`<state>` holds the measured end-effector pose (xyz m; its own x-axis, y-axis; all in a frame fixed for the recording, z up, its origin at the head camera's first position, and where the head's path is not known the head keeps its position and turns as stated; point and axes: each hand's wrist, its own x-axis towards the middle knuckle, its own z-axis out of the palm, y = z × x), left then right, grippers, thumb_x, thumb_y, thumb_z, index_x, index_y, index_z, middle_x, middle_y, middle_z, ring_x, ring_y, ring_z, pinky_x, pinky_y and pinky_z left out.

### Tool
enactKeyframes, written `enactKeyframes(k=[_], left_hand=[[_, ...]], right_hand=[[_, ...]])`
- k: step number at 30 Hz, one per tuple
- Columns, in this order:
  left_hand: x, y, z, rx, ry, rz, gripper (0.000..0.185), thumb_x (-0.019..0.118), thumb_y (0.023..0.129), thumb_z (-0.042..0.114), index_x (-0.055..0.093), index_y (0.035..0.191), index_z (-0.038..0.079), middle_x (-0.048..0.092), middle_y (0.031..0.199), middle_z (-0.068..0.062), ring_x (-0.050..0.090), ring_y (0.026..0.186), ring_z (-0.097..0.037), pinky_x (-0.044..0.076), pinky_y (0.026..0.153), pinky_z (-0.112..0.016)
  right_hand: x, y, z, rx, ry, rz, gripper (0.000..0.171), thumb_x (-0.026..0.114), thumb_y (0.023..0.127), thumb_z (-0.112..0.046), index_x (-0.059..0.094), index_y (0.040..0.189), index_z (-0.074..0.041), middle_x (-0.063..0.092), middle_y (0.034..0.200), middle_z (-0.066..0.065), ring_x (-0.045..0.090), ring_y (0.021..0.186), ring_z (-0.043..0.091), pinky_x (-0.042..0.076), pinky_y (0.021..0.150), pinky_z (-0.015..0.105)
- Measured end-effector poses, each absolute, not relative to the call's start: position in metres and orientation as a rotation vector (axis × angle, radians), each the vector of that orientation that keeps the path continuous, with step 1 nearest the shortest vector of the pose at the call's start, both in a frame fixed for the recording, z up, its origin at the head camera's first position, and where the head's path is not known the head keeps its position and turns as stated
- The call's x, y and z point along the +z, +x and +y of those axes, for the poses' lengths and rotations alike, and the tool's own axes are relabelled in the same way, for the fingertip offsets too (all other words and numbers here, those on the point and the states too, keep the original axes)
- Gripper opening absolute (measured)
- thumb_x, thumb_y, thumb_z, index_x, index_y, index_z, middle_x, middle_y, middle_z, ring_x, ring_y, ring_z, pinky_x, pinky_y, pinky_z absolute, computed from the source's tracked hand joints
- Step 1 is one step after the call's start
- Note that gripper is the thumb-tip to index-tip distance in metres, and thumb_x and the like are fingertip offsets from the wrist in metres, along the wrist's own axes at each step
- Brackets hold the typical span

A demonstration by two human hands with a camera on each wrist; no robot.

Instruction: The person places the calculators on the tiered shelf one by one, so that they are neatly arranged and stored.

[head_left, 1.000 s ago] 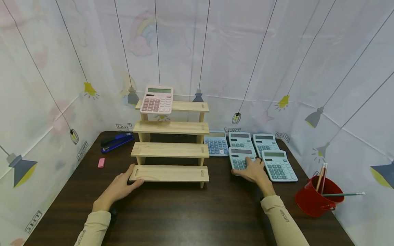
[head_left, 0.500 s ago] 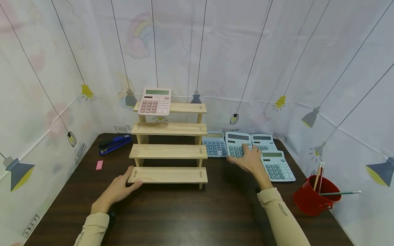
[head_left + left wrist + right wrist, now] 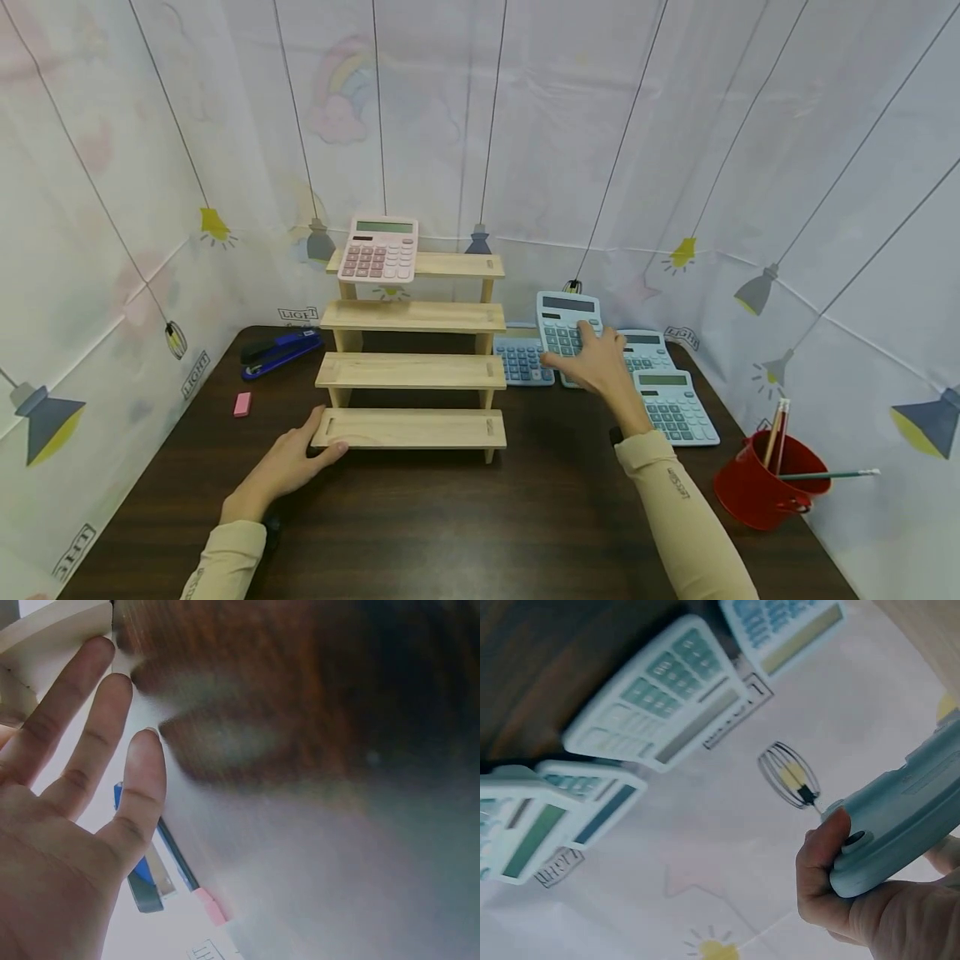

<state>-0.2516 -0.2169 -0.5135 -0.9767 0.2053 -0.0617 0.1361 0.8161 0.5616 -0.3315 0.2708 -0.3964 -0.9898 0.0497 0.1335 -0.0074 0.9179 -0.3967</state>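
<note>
Plainly, in my head view, the right hand (image 3: 597, 365) pinches the pale blue calculator (image 3: 562, 332), held up to the right of the wooden stand (image 3: 412, 427). Its long axis runs away from the wearer, its top tipping slightly left, crosswise to the stand's left-to-right tiers; I judge that this angle, and the leftward gap to the tiers, matter most for any coming move. The left hand (image 3: 283, 465) is well apart from the calculator, spread about the left end of the lowest tier.

In my left wrist view, I see three straight, separated fingers (image 3: 97, 735) near the wood; I cannot tell whether they press it.

In my right wrist view, one digit hooks the calculator's edge; the other calculators (image 3: 656, 697) sit apart from it.
</note>
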Motion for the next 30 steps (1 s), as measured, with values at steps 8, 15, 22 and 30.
enactKeyframes(k=[8,15,22,30], left_hand=[[-0.514,-0.252,-0.218,0.864,0.279,2.879,0.102,0.052,0.095,0.066,0.012,0.16,-0.001,0.037,0.153,-0.036,0.043,0.136,-0.057,0.039,0.108,-0.068],[-0.511,-0.253,-0.217,0.864,0.278,2.88,0.103,0.052,0.095,0.066,0.012,0.16,-0.003,0.037,0.154,-0.037,0.043,0.137,-0.055,0.038,0.11,-0.066],[-0.51,-0.252,-0.217,0.854,0.277,2.882,0.102,0.053,0.095,0.065,0.013,0.16,-0.003,0.039,0.152,-0.037,0.045,0.136,-0.055,0.039,0.109,-0.066],[-0.511,-0.25,-0.216,0.854,0.282,2.882,0.101,0.053,0.096,0.064,0.012,0.16,-0.002,0.04,0.152,-0.037,0.044,0.136,-0.055,0.039,0.109,-0.067]], right_hand=[[-0.37,-0.341,0.256,0.657,-0.012,-2.912,0.109,0.062,0.08,-0.073,0.025,0.159,-0.007,0.018,0.156,0.041,0.02,0.142,0.06,0.037,0.1,0.076],[-0.35,-0.349,0.24,0.694,-0.002,-2.89,0.111,0.061,0.079,-0.076,0.023,0.161,-0.011,0.012,0.161,0.037,0.011,0.149,0.057,0.033,0.103,0.079],[-0.335,-0.358,0.225,0.686,0.047,-2.896,0.11,0.06,0.079,-0.076,0.022,0.161,-0.013,0.012,0.161,0.035,0.01,0.149,0.055,0.037,0.1,0.078],[-0.329,-0.366,0.209,0.659,0.1,-2.868,0.11,0.062,0.078,-0.074,0.025,0.16,-0.011,0.016,0.16,0.035,0.017,0.146,0.053,0.041,0.099,0.074]])
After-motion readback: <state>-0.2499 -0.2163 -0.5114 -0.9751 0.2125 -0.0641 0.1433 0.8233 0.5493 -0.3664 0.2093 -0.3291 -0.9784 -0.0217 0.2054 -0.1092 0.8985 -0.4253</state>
